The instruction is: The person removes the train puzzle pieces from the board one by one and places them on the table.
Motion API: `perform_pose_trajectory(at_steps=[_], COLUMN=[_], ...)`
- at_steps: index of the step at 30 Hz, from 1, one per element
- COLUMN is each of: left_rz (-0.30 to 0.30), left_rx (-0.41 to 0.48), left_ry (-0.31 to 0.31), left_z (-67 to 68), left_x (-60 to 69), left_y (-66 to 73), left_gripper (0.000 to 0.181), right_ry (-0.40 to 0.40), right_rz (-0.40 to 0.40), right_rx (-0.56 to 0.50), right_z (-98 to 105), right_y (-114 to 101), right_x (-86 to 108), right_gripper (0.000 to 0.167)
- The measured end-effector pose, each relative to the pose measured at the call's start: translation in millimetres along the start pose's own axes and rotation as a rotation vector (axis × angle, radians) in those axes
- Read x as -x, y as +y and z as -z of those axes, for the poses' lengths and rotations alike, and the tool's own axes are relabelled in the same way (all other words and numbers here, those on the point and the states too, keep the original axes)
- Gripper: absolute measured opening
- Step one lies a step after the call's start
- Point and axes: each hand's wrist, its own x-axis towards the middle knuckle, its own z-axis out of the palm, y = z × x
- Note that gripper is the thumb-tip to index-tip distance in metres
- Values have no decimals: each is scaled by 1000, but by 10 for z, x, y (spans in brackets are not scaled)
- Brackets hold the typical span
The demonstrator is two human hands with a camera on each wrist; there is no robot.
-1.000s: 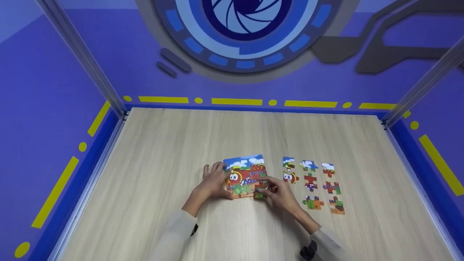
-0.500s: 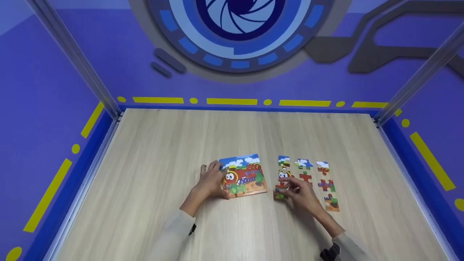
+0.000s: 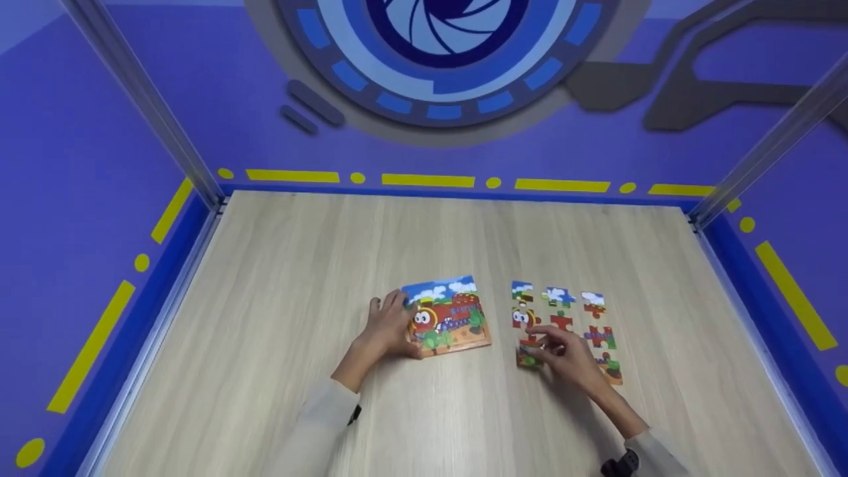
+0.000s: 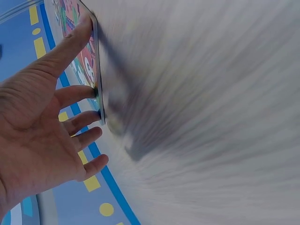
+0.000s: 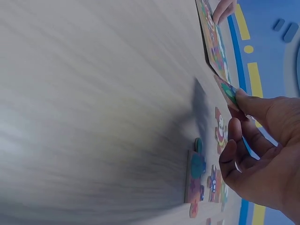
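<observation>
A square jigsaw puzzle board [image 3: 460,315] with a cartoon train picture lies flat on the table. My left hand [image 3: 384,329] holds its left side, thumb at the lower corner and fingers at the upper one; the left wrist view shows the thumb along the board's edge [image 4: 97,51]. My right hand [image 3: 571,358] pinches a jigsaw piece [image 5: 228,92] between thumb and fingers, tilted in the right wrist view. In the head view this piece [image 3: 527,358] is just below the train-face piece [image 3: 522,318], at the lower left of the loose pieces. Its far side is hidden by the fingers.
Several loose jigsaw pieces lie in spaced rows right of the board, among them a cloud piece [image 3: 558,295] and a lower corner piece [image 3: 611,369]. My right hand covers part of the bottom row. Blue panels [image 3: 437,146] wall the wooden table [image 3: 318,245] at back and sides.
My right hand has carried the pinched piece rightward, from the board's lower right corner to the lower left of the loose pieces. The left hand stays at the board.
</observation>
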Motion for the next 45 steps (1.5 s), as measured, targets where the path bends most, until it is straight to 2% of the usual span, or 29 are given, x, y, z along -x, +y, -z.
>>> perform_pose_trajectory(at_steps=[5,12,16,22,27,34,38,41,45], left_rz=[3,0,-4,-69,-103,-136,-116,-102,-103], left_rx=[-1,-29,-13,48,89,172,198,217,278], left_ry=[-11,-6,-9,19,9,4,-3,2,56], left_z=[17,31,24,-28,-44,-40,-58,-58,-15], left_x=[-10,-20,-23,18,54,21,0,-2,55], left_y=[7,8,-5,-76,-170,-259,-243,-232,-310], left_gripper=[94,89,91,87,77,60,59,61,67], right_ry=[-1,85,108,122,111,121,146,178,186], right_rz=[22,-58,-78,-82,-74,-78,-44,24,103], right_rx=[38,150,187,235,266,297,329,337,315], right_z=[-39,-122,-132,-148,-189,-217,-223,-188,-53], right_y=[35,35,51,60,42,34,49,58,46], right_x=[32,-1,-25,-15,0,28,28,1,-56], right_gripper=[30,31,31,31,30,27,25,25,30])
